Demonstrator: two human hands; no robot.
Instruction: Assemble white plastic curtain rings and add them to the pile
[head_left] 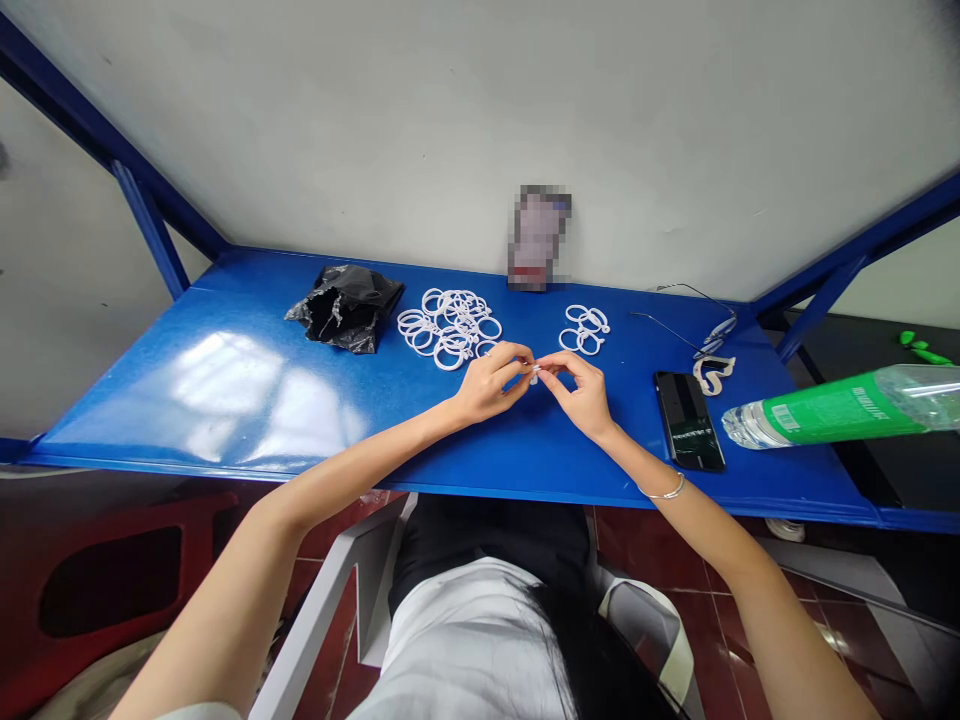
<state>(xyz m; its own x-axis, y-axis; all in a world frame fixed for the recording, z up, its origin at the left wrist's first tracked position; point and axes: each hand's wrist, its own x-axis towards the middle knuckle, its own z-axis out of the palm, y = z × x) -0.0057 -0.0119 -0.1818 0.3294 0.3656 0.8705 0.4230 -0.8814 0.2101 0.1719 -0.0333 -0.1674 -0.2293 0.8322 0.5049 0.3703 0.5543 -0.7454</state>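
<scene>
My left hand (491, 383) and my right hand (581, 393) meet above the front middle of the blue table (420, 450). The fingertips of both are pinched on a small white plastic piece (535, 374), mostly hidden by the fingers. Just beyond my left hand lies a loose heap of white plastic rings (450, 325), which look like curtain rings with small eyelets. A smaller group of the same rings (585, 330) rests beyond my right hand.
A crumpled black plastic bag (349, 305) sits left of the heap. A blurred phone-shaped object (538, 240) leans on the wall. To the right are a black phone (688, 420), eyeglasses (718, 335), a pale hair clip (713, 375) and a green-labelled bottle (840, 408).
</scene>
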